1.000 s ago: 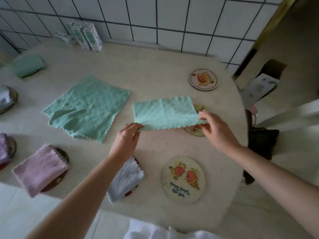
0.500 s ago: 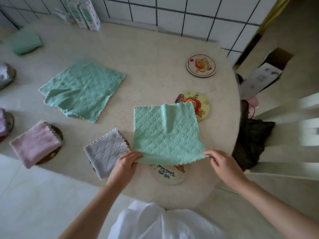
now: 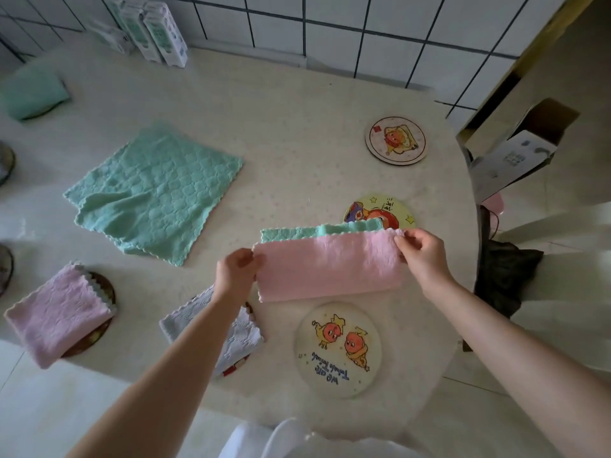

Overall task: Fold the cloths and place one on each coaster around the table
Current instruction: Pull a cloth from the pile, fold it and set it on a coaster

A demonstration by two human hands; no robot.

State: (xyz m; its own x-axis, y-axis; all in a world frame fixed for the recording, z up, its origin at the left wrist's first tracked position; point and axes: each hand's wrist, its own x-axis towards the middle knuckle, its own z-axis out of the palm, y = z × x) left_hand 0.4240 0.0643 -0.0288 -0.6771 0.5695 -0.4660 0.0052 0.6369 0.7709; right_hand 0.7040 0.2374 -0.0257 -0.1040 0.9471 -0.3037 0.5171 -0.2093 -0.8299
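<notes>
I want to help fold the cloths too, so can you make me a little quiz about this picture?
1. True or false: the left hand and the right hand each pinch one end of the pink-and-green folded cloth.
2. Which one lies spread out, unfolded, on the pale speckled table? A. a lilac cloth. B. the green quilted cloth. C. a grey cloth.
3. How many cartoon figures are drawn on the bare round white coaster nearest the person?

Key: 1 true; 2 B; 3 two.
</notes>
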